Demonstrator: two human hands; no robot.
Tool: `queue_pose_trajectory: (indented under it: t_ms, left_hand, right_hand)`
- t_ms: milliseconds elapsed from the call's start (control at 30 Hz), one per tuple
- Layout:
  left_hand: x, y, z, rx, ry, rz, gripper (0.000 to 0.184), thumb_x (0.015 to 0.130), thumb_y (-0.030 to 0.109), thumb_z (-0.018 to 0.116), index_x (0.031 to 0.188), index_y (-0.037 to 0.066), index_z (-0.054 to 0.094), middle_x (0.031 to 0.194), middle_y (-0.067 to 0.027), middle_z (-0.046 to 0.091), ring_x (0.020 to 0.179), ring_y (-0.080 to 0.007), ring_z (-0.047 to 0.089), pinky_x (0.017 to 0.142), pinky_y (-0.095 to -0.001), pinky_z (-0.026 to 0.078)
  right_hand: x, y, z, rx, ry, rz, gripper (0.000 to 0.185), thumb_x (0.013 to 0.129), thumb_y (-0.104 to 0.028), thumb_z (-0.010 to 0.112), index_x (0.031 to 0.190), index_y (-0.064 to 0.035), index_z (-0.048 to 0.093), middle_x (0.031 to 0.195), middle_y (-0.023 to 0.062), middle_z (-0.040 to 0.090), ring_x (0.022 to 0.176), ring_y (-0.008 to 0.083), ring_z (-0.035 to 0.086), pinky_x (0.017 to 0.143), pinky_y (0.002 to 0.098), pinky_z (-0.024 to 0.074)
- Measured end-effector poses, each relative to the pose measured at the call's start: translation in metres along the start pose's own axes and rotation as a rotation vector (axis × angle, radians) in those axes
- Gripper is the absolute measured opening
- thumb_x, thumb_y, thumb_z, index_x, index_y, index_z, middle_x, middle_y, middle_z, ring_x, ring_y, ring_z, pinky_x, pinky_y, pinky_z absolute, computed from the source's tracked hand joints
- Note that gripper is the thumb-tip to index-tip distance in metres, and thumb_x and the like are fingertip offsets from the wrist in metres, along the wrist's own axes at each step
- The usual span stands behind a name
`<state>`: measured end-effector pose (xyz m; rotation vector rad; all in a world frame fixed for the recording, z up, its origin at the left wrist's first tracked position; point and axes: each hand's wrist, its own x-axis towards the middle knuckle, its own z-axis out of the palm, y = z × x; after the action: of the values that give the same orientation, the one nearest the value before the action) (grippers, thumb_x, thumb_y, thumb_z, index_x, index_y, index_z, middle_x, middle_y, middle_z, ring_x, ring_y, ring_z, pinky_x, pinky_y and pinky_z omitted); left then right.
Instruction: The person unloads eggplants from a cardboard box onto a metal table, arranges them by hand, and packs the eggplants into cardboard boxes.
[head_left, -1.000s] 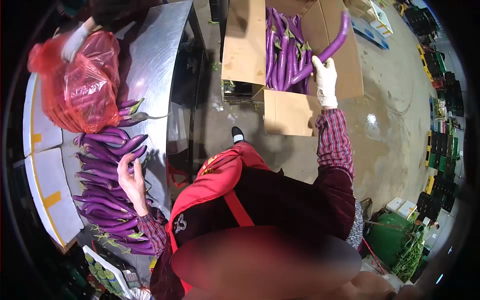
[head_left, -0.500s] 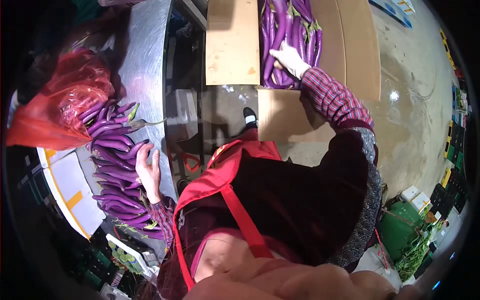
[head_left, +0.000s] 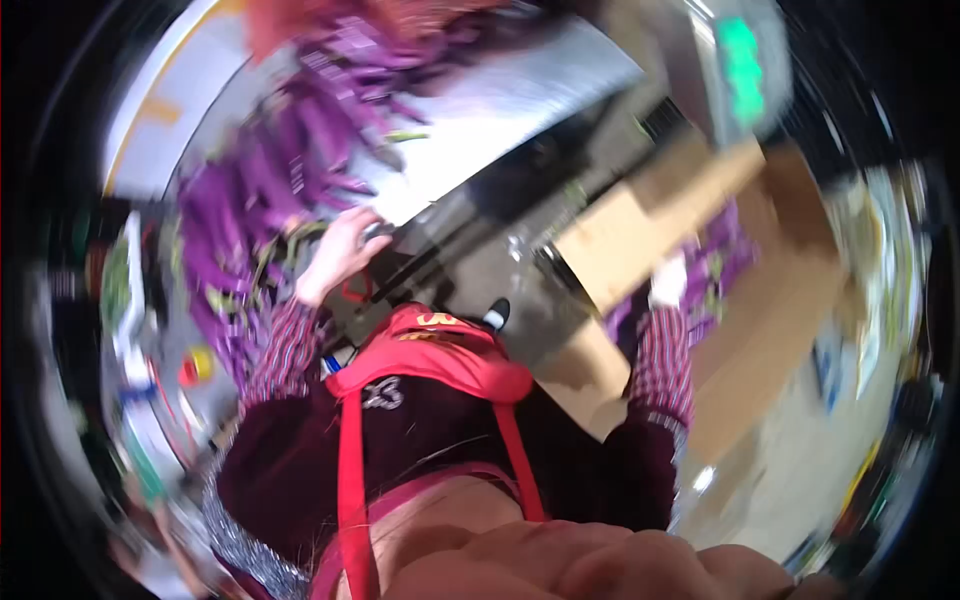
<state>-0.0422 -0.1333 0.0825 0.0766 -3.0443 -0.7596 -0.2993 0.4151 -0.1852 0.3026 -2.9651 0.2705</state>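
Observation:
Motion blurs the view. My left hand [head_left: 342, 254], bare, is over the near edge of the metal table [head_left: 520, 95], beside a long spread of purple eggplants [head_left: 255, 180]. Its fingers are apart and nothing is in them. My right hand [head_left: 668, 281], in a white glove, reaches into the open cardboard box [head_left: 640, 225] among more eggplants [head_left: 725, 250]. Its fingers are smeared, so whether they grip one does not show. A red plastic bag [head_left: 285, 25] lies at the far end of the spread.
White foam boxes [head_left: 165, 100] stand beyond the table's left side. A yellow and red roll [head_left: 196, 366] is at the lower left. At the upper right is a blurred object with a bright green patch [head_left: 741, 70]. The box's flaps stick out over the floor.
The whole view has turned, so the table now runs diagonally and the box sits lower right. My right hand held an eggplant over the box earlier, then lowered into it. My left hand stays open.

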Motion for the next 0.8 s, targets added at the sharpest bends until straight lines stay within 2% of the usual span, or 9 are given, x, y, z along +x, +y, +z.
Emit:
queue_pose_trajectory:
  t_ms: [67,133,167,333,400,500,600,733,800]
  left_hand:
    - [-0.01,-0.007,0.005,-0.014,0.017,-0.035,0.028,0.083,0.019,0.069,0.102,0.0,0.061,0.098,-0.0179,0.061,0.098,-0.0377,0.06,0.085,-0.0426,0.048]
    - [-0.022,-0.018,0.01,-0.011,0.072,-0.091,0.028,0.082,0.02,0.069,0.1,0.0,0.061,0.099,-0.0176,0.061,0.099,-0.0378,0.059,0.085,-0.0428,0.048]
    - [-0.03,-0.022,0.01,-0.004,0.114,-0.142,0.028,0.082,0.02,0.069,0.1,0.0,0.061,0.099,-0.0176,0.061,0.099,-0.0378,0.059,0.085,-0.0428,0.048]
    - [-0.059,-0.026,0.008,-0.085,0.124,-0.216,0.03,0.083,0.02,0.069,0.104,0.0,0.062,0.101,-0.0167,0.063,0.1,-0.0357,0.061,0.087,-0.0413,0.049]
    - [-0.065,-0.036,0.003,-0.137,0.123,-0.186,0.031,0.085,0.02,0.069,0.107,0.0,0.062,0.104,-0.0152,0.065,0.101,-0.0314,0.063,0.087,-0.0393,0.049]
    - [-0.045,-0.05,-0.031,-0.349,0.171,-0.206,0.033,0.086,0.022,0.068,0.109,-0.001,0.062,0.104,-0.0123,0.067,0.098,-0.0247,0.064,0.085,-0.0365,0.05]
    - [0.004,-0.065,-0.069,-0.497,0.108,-0.288,0.035,0.088,0.024,0.067,0.113,0.0,0.062,0.099,-0.007,0.069,0.089,-0.0148,0.063,0.079,-0.0322,0.051]
    - [0.116,-0.124,-0.064,-0.717,0.215,-0.43,0.048,0.082,0.031,0.072,0.115,-0.003,0.06,0.092,-0.0156,0.068,0.082,-0.022,0.066,0.075,-0.0349,0.052]
    - [0.176,-0.15,-0.051,-0.553,0.395,-0.405,0.048,0.081,0.031,0.073,0.112,-0.003,0.06,0.093,-0.0178,0.068,0.085,-0.0262,0.067,0.075,-0.0389,0.052]
  right_hand:
    - [0.01,0.04,0.047,-0.535,-0.018,-0.33,0.033,0.096,-0.02,0.051,0.118,0.0045,0.051,0.112,0.0222,0.065,0.099,0.0358,0.065,0.08,0.0424,0.0547]
    - [0.016,-0.083,-0.095,0.062,-0.489,0.565,0.039,0.101,-0.017,0.039,0.136,-0.0036,0.048,0.133,0.0172,0.057,0.12,0.0274,0.055,0.099,0.0398,0.0444]
    - [0.018,-0.085,-0.094,-0.064,-0.51,0.567,0.038,0.1,-0.022,0.045,0.132,-0.003,0.052,0.128,0.0157,0.061,0.112,0.0286,0.06,0.092,0.04,0.0493]
    - [0.02,0.042,0.035,-0.046,-0.184,0.078,0.031,0.095,-0.03,0.055,0.111,-0.0037,0.059,0.1,0.0215,0.07,0.093,0.0343,0.068,0.076,0.0439,0.0535]
    - [0.021,0.022,0.015,0.654,-0.257,0.423,0.022,0.093,-0.022,0.058,0.105,-0.0029,0.062,0.09,0.0136,0.071,0.084,0.0256,0.066,0.076,0.0368,0.0518]
    - [0.03,0.023,-0.033,0.676,-0.098,0.413,0.015,0.092,-0.015,0.059,0.097,-0.0019,0.063,0.082,0.0055,0.066,0.077,0.0168,0.058,0.074,0.0312,0.0491]
    - [0.032,-0.067,-0.155,0.961,0.282,0.521,0.012,0.094,-0.013,0.059,0.093,-0.0016,0.062,0.081,0.0028,0.061,0.071,0.0136,0.052,0.069,0.0285,0.0473]
    - [0.024,-0.207,-0.253,1.119,0.736,0.321,0.009,0.094,-0.009,0.059,0.091,-0.0008,0.061,0.082,0.0028,0.059,0.072,0.0118,0.052,0.066,0.026,0.0455]
    - [0.018,-0.258,-0.264,1.036,0.71,0.206,0.008,0.093,-0.008,0.059,0.092,-0.0009,0.061,0.083,0.0028,0.059,0.074,0.0115,0.052,0.066,0.0254,0.0455]
